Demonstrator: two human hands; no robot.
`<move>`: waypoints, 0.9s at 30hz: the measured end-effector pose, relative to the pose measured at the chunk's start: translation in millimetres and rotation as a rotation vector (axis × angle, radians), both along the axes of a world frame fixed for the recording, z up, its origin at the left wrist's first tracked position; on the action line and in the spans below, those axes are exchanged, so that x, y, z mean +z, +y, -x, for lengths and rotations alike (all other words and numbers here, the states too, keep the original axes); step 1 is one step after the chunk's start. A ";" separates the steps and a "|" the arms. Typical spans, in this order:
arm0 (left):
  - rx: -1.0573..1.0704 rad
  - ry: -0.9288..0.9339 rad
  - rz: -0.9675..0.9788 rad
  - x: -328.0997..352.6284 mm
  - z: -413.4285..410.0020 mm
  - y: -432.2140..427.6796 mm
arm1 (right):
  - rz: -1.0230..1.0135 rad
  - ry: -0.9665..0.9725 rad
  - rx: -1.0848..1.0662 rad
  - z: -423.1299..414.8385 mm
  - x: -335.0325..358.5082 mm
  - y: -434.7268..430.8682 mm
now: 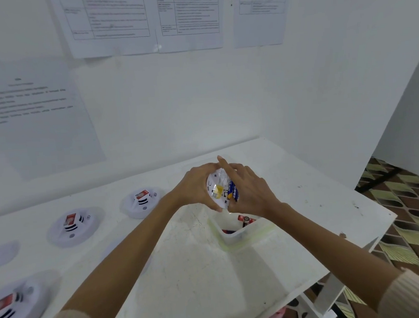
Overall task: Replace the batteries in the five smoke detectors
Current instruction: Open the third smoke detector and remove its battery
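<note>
Smoke detector (215, 181): white disc, back side up, held in the air between both grips, clear of the bench (200, 272).
Battery (233, 194): blue and yellow, lying at the detector's right edge under the right grip; whether it is fully seated cannot be told.
Left grip (193, 187): clenched round the detector's left rim, fingers behind and thumb in front.
Right grip (249, 190): fingers curled over the battery and thumb at the detector's lower edge, forefinger sticking up; it grasps the battery against the disc.
Step in hand: by the look of it, fitting a fresh battery into this detector.
Next move: probably pushing the battery home into its bay with the terminals the right way round, the left grip steadying the disc, then closing the back.
Tray (237, 237): white, on the bench just below the grips, red batteries (244, 220) inside.
Other smoke detectors: three on the bench left of the left grip, one near (141, 201), one further (72, 226), one at the near-left edge (13, 307); each shows a red battery, so probably not yet done.
Progress: early, as judged from those three.
Papers (110, 21): printed sheets on the wall beyond the grips, text unreadable.
</note>
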State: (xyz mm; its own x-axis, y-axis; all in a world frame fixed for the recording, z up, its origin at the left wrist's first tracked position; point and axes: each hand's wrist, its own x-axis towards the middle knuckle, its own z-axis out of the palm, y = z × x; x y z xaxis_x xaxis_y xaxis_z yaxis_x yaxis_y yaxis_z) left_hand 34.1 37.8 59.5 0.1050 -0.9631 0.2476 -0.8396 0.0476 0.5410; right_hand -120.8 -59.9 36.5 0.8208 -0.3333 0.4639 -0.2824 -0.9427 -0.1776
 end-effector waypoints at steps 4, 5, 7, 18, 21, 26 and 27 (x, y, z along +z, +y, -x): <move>-0.012 0.011 -0.020 -1.0 -3.7 -2.4 | -0.032 0.029 0.001 -2.1 0.9 -0.3; -0.014 0.017 -0.028 -0.6 -5.4 -2.2 | -0.036 0.020 0.018 -2.0 1.5 -1.3; -0.037 0.031 -0.035 0.2 -7.7 -1.7 | -0.080 -0.036 0.052 -0.1 2.1 -6.3; -0.089 0.085 -0.032 -1.9 -10.0 -8.1 | -0.286 -0.120 0.062 6.6 -20.2 -9.6; -0.081 0.056 -0.022 -3.2 -16.6 -9.8 | -0.291 -0.238 0.087 11.1 -21.9 -12.3; -0.017 0.065 0.027 -4.6 -26.6 -11.1 | -0.516 -0.351 0.027 10.5 -20.7 -12.0; 0.001 0.067 0.039 -4.9 -27.0 -11.4 | -0.579 -0.370 0.002 8.3 -19.7 -10.8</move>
